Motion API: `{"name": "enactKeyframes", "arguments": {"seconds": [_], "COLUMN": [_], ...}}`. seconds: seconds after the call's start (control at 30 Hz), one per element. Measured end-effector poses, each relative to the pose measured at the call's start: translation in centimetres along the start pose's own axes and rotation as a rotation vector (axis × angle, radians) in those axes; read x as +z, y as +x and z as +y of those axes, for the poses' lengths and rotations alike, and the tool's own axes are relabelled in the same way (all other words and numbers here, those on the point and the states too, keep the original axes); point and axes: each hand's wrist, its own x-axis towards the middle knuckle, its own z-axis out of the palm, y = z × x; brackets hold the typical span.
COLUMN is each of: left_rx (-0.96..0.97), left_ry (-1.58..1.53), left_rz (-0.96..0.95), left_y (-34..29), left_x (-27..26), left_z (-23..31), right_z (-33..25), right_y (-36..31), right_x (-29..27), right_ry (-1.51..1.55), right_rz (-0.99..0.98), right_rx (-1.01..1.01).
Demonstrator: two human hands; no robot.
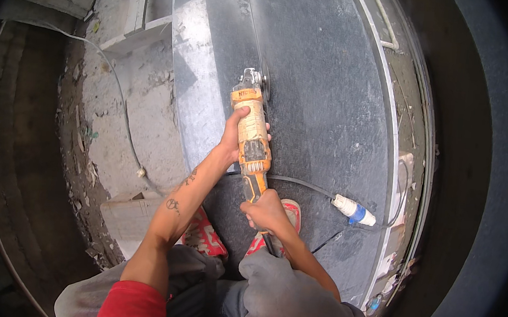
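An orange angle grinder (252,131), its body wrapped in worn pale tape, is held in both hands and points away from me. My left hand (232,133) wraps round the body behind the head, thumb on top. Around the rear handle closes my right hand (266,211). The cutting disc (266,87) stands on edge at the right of the grinder's head, over a dark grey stone slab (325,116). A thin straight line (254,21) runs along the slab ahead of the disc. Whether the disc touches the stone I cannot tell.
A white and blue plug connector (354,211) lies on the slab at right, joined to a black cable (300,182). Another cable (121,81) crosses rough concrete at left. A wooden frame (138,0) stands at far left. My red shoes (205,234) rest below the grinder. Hazy dust hangs at the far end.
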Motion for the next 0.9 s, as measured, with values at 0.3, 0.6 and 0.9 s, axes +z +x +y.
{"name": "enactKeyframes", "arguments": {"seconds": [0.3,0.6,0.9], "left_rx": [0.007,-0.004,0.008], "left_ry": [-0.005,0.017,0.003], "left_rz": [0.004,0.040,-0.002], "left_y": [-0.9,-1.8,-0.5], "left_x": [0.2,0.4,0.3], "left_z": [-1.3,-1.8,-0.4], "right_z": [0.7,1.3,0.2], "right_y": [-1.3,-1.9,-1.0], "right_x": [-0.2,-0.3,-0.2], "right_ry": [-0.010,-0.043,0.004], "right_rz": [-0.017,-0.035,-0.013], "right_rx": [-0.003,0.041,-0.027]}}
